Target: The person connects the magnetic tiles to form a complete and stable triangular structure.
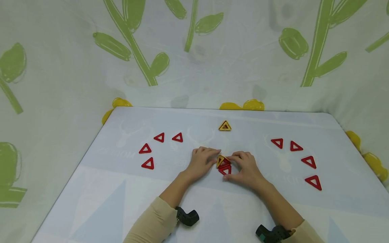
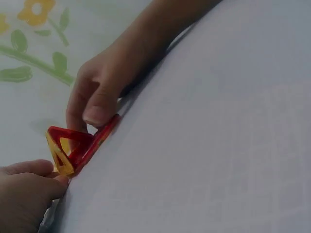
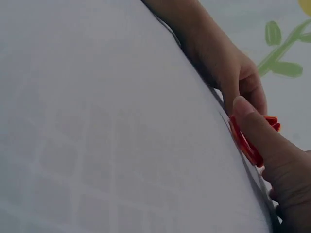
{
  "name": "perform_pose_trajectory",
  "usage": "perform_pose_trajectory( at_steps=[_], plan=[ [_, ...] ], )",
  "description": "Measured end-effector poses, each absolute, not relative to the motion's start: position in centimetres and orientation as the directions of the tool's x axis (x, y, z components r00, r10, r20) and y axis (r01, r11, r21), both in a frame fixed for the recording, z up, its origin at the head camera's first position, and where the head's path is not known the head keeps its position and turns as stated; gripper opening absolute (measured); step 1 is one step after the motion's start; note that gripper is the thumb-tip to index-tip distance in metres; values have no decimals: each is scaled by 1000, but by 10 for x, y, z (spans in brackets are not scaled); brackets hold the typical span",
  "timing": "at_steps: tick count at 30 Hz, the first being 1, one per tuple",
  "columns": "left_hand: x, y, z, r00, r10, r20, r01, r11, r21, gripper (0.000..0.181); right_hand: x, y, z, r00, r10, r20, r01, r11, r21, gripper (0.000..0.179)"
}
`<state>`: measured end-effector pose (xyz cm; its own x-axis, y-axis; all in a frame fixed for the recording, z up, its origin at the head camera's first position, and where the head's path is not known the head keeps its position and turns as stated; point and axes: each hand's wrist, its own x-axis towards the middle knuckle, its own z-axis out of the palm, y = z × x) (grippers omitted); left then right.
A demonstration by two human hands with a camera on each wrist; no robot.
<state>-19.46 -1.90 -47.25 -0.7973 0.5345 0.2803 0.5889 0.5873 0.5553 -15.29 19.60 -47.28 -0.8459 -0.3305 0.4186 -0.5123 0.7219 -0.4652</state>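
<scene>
Between the two hands stands a small group of joined triangular frame tiles, close over the tabletop. It has a yellow triangle tile on the left, tilted up, and red triangle tiles beside it. My left hand pinches the yellow tile at its lower corner, seen from the side in the left wrist view. My right hand grips the red tiles, thumb at the near side and fingers at the far side. In the right wrist view its thumb covers part of a red tile.
A stacked yellow triangle piece lies farther back on the white table. Several red triangle tiles lie in an arc at left, and several more at right. A patterned cloth hangs behind the table.
</scene>
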Motion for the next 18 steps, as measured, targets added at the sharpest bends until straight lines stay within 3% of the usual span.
perform_pose_trajectory(
  at_steps=[8,18],
  plan=[
    [-198,-26,-471,-773,600,204,582,545,603,35,-153,202,-467,-865,-394,312,-502,698,-511,65],
    [-198,-28,-472,-772,599,213,584,536,609,42,-155,210,-465,-901,-367,230,-428,674,-602,52]
  ],
)
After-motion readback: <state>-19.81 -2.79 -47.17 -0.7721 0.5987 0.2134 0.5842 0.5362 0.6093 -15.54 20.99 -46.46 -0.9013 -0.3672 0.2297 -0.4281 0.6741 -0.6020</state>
